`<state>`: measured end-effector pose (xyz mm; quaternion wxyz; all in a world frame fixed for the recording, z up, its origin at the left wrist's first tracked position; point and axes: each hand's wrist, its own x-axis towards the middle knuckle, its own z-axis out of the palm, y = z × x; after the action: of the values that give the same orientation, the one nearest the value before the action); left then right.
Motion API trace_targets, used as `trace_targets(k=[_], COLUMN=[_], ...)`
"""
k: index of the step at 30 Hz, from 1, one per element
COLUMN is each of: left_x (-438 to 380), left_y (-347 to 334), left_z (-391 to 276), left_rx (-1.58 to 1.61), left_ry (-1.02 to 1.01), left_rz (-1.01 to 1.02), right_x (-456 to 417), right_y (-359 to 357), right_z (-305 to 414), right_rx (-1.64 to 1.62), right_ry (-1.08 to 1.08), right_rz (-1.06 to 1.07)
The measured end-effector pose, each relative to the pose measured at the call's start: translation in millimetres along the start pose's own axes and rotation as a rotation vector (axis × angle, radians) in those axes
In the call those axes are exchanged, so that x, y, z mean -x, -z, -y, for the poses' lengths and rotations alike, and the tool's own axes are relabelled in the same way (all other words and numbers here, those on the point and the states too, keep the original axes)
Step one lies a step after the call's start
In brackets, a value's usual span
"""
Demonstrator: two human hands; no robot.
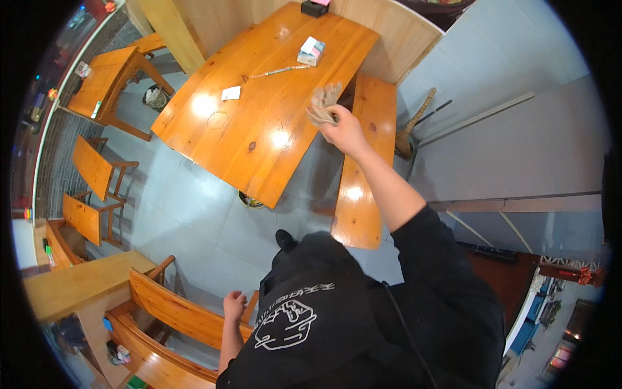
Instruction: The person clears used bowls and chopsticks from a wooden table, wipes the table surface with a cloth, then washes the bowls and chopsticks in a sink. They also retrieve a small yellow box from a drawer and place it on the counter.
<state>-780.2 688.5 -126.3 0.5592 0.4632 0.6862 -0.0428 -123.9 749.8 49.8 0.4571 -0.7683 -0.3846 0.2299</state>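
Observation:
A crumpled beige cloth (321, 104), partly blurred, is gripped in my right hand (346, 129). That hand is stretched out over the right edge of a wooden table (233, 155). Small wet-looking spots and a ring mark show on the glossy top. On it are a tissue box (311, 51), a thin wrapped stick (280, 72), probably chopsticks, and a small white packet (231, 93). My left hand (234, 306) hangs low at my side near a wooden bench backrest (180, 311), its fingers curled and nothing visible in them.
A wooden bench (367, 160) runs along the table's right side. Under the near corner stands a bin (250, 199). A broom (413, 126) leans by the wall. At left are another table (104, 73), a wastebasket (156, 98) and wooden chairs (92, 160). A black box (315, 8) sits at the far end.

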Motion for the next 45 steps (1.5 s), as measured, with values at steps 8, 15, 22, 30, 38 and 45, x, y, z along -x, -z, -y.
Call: trace_targets(k=[8, 15, 22, 30, 38, 45], left_x=[-62.3, -160.1, -273.6, -271.4, -314.1, -266.1], left_y=[-62.7, -219.8, -397.9, -376.7, -261.9, -147.2], left_z=[-342.4, -662.1, -886.3, -941.6, -810.6, -714.7], left_rx=[-0.399, -0.587, -0.524, -0.832, -0.781, -0.373], left_ry=[-0.531, -1.054, -0.891, -0.996, -0.663, -0.568], left_rz=[-0.049, -0.173, -0.039, -0.121, -0.306, -0.587], right_x=[-114.0, -232.1, -280.5, -341.8, -405.9, -455.6], right_y=[-111.8, -90.0, -37.8, -15.8, -43.5, -155.0], right_z=[-124.8, -155.6, -183.4, -191.8, -192.2, -139.3], right_rx=[0.653, 0.746, 0.507, 0.626, 0.830, 0.733], right_ry=[0.144, 0.331, 0.415, 0.281, 0.338, 0.563], right_rz=[0.013, 0.331, 0.507, 0.453, 0.268, 0.369])
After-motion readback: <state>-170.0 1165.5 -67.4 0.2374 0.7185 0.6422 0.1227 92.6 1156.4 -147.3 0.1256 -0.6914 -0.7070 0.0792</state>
